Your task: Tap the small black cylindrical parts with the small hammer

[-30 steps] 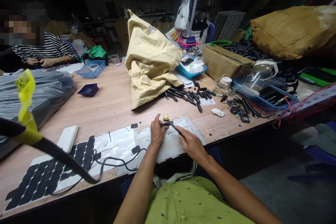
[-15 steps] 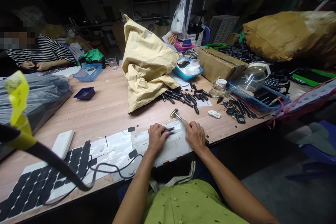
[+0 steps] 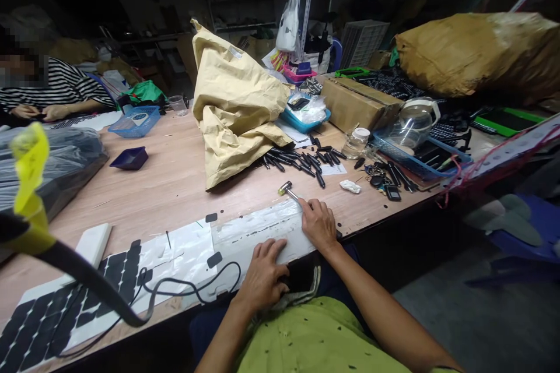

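My right hand (image 3: 319,222) is closed round the handle of a small hammer (image 3: 286,189), whose head lies on the wooden table (image 3: 175,186) just past a clear plastic sheet (image 3: 258,224). At the table's near edge, my left hand (image 3: 262,271) lies with its fingers spread on the sheet's front border, nothing visible in it. A pile of black stick-like parts (image 3: 301,158) lies behind the hammer, at the foot of a crumpled tan paper bag (image 3: 231,105).
A flexible solar panel (image 3: 44,315) with a black cable (image 3: 188,285) lies at the left, by a white box (image 3: 90,242). A co-worker in a striped top (image 3: 56,90) sits far left. Cardboard box (image 3: 354,102), jar (image 3: 356,141), blue trays and clutter fill the right.
My left hand has pulled back from the sheet's middle to the table edge, and the black part it pinched is no longer seen. The hammer has come down to the table.
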Motion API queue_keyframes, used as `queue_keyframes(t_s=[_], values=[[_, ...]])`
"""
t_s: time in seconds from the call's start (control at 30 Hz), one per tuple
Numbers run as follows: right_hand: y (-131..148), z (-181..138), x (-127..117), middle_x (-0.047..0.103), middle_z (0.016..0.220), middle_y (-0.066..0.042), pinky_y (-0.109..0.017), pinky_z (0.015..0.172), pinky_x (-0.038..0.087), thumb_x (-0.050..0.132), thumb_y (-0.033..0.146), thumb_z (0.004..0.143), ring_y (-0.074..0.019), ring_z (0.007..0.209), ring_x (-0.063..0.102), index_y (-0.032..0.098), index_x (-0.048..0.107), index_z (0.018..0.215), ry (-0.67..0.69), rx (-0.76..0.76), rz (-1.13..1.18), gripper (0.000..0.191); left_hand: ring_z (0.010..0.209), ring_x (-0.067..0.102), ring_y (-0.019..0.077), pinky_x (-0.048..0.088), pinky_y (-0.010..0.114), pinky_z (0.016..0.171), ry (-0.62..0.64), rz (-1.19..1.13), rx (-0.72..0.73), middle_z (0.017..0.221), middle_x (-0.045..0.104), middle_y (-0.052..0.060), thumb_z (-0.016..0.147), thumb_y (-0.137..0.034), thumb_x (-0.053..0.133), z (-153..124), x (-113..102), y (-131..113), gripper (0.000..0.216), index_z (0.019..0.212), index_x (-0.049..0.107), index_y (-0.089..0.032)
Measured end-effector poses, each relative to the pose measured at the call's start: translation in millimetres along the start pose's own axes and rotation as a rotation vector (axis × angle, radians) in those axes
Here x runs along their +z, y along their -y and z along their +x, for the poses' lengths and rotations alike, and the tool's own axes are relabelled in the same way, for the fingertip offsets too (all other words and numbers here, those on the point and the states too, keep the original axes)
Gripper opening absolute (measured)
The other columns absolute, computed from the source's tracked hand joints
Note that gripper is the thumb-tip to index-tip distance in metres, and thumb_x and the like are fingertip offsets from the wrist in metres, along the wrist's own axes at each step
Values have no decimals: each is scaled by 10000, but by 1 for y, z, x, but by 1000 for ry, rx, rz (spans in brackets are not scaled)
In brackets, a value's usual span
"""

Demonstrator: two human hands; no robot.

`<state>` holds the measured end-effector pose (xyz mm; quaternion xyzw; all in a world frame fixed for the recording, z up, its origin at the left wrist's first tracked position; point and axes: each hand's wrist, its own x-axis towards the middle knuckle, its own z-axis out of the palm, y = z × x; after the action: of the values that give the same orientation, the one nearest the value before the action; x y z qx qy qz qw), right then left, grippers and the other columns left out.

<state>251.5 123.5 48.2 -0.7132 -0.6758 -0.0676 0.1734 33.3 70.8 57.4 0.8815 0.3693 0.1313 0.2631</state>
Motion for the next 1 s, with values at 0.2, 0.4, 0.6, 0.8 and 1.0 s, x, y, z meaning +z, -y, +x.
queue_keyframes(t_s=[0.2,0.4,0.6,0.8,1.0], values=[[5,-1,0,634,1031,-102,-334,754,363,498,147,901,-241,935,511,275,635,1313,31,23,11,453,1197,522,327,415,490,1021,-150,-121,-7,1273,650,81,708,-379,839,20,-2,3,171,678,737,-245],[-13,31,-13,687,998,-85,-309,767,442,526,217,887,-226,917,600,270,726,1146,99,257,223,332,836,567,214,459,369,788,-326,-138,-163,814,634,48,814,-258,698,54,3,14,276,560,600,-212],[-45,81,-24,717,1056,-170,-345,751,458,579,318,859,-274,956,660,171,729,1127,148,633,202,341,801,568,197,441,353,767,-347,-154,-159,778,625,38,828,-235,657,54,7,18,286,560,560,-210],[-45,75,-29,741,865,-136,-342,692,453,572,361,838,-264,812,671,186,744,961,155,673,249,275,766,573,186,438,336,755,-383,-231,-178,720,623,30,814,-263,658,55,8,17,269,569,564,-203],[9,20,-25,641,620,-2,-271,618,437,598,509,792,-170,602,581,210,685,839,-2,401,737,315,756,635,179,504,320,752,-526,-711,-335,766,694,27,832,-462,661,62,-1,12,266,824,710,-200]])
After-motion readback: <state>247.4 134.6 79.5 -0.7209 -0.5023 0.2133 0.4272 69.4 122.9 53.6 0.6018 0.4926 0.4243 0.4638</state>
